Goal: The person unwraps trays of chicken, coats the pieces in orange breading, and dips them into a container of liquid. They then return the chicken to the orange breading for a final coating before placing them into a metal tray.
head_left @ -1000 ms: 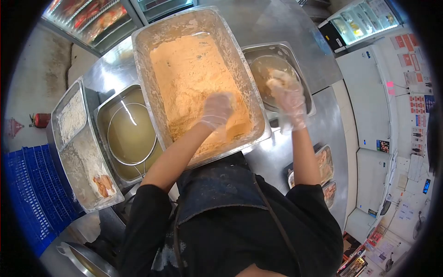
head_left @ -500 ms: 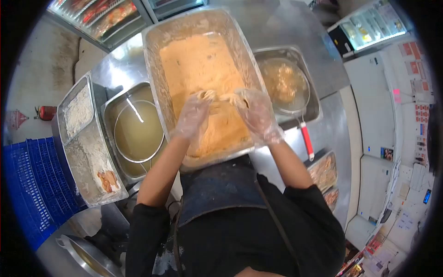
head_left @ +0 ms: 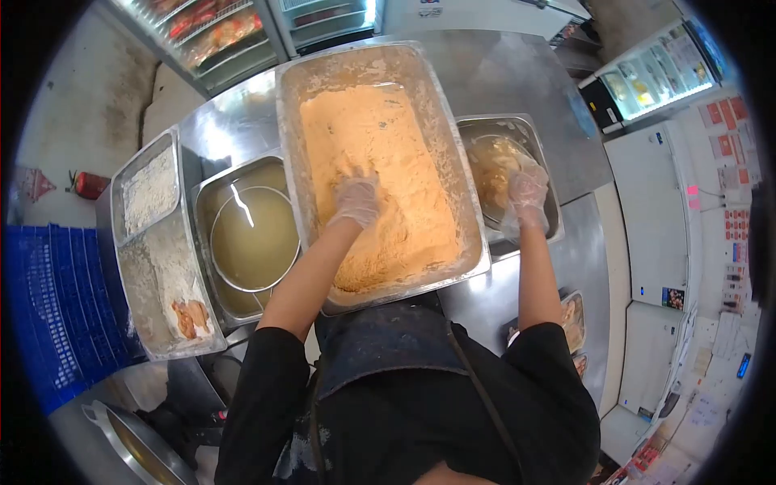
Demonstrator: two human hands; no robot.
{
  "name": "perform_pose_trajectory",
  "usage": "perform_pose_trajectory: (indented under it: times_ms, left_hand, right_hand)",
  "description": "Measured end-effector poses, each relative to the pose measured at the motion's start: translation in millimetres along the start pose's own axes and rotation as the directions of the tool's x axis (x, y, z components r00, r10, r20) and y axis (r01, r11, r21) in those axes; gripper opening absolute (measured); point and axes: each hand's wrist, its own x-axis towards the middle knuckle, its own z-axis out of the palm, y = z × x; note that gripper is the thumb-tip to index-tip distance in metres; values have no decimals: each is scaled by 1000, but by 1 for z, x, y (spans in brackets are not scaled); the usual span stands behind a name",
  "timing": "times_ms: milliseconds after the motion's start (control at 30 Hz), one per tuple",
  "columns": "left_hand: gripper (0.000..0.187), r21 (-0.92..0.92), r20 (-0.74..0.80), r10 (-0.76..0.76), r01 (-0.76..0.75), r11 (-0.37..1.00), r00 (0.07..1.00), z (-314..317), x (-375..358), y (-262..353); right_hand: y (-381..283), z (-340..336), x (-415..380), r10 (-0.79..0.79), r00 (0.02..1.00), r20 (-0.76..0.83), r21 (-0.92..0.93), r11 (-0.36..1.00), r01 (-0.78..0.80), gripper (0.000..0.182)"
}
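Observation:
My left hand [head_left: 356, 200], in a clear plastic glove, lies on orange seasoned flour [head_left: 404, 186] inside a large metal tray [head_left: 473, 230]. Its fingers are apart, with the tips partly sunk in the flour. Off to the right, my gloved right hand [head_left: 527, 194] is over a smaller metal pan [head_left: 554, 222] of cloudy liquid. Its fingers point down at pale coated pieces [head_left: 505, 152] in a round strainer [head_left: 483, 174]. The glove hides whether those fingers grip a piece.
Left of the tray, a pan of yellowish liquid [head_left: 271, 190] holds a round wire strainer [head_left: 242, 284]. Beyond it stand a divided flour bin [head_left: 145, 299] with raw meat pieces [head_left: 191, 318] and blue crates [head_left: 77, 299]. A container of pale pieces [head_left: 571, 323] sits at lower right.
My hands, together over the tray with a pale coated strip between them, have parted. The left moved down into the flour, the right across to the strainer pan. The view has shifted.

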Motion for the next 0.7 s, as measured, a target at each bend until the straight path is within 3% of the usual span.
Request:
perform_pose_trajectory:
  times_ms: [33, 100, 167, 233, 300, 367, 433, 500, 567, 633, 700]
  left_hand:
    - [58, 0, 4, -21, 21, 1000, 1000, -7, -10, 1]
    - [60, 144, 201, 117, -148, 978, 973, -8, -26, 3]
    - [56, 158, 175, 120, -148, 976, 977, 5, -50, 4]
    - [52, 174, 137, 127, -150, 973, 982, 3, -64, 8]
    - [36, 73, 283, 87, -111, 991, 955, -21, -78, 11]
    - [28, 89, 316, 126, -162, 983, 940, -17, -92, 6]
    - [22, 108, 336, 166, -213, 971, 927, -15, -100, -1]
    - [21, 118, 210, 164, -192, 974, 964, -12, -106, -6]
    - [21, 45, 237, 136, -151, 988, 962, -24, -110, -5]
    - [22, -21, 256, 113, -112, 994, 960, -37, -111, -4]
    - [22, -70, 463, 199, -188, 980, 864, -43, -113, -2]
  right_hand:
    - [-13, -12, 3, -16, 1000, 2, 14, 1000, 16, 31]
    - [-57, -85, 16, 103, 978, -181, 478, 878, -3, 32]
    - [-107, -141, 30, -26, 989, 145, 565, 823, -62, 30]
    - [-140, -94, 20, -228, 967, 113, 625, 773, 109, 34]
    - [-189, -72, 21, -385, 869, 310, 530, 829, 178, 50]
    - [-224, -34, 26, -443, 604, 662, 287, 895, 343, 66]
    - [-251, -41, 7, -426, 627, 652, 264, 903, 340, 70]
    - [-262, -43, -13, -406, 647, 645, 236, 911, 337, 75]
    - [-263, -42, -37, -582, 391, 713, 285, 750, 597, 77]
    - [-246, -59, -53, -589, 362, 722, 328, 753, 571, 76]
    - [-230, -91, -56, -593, 338, 731, 364, 757, 542, 76]
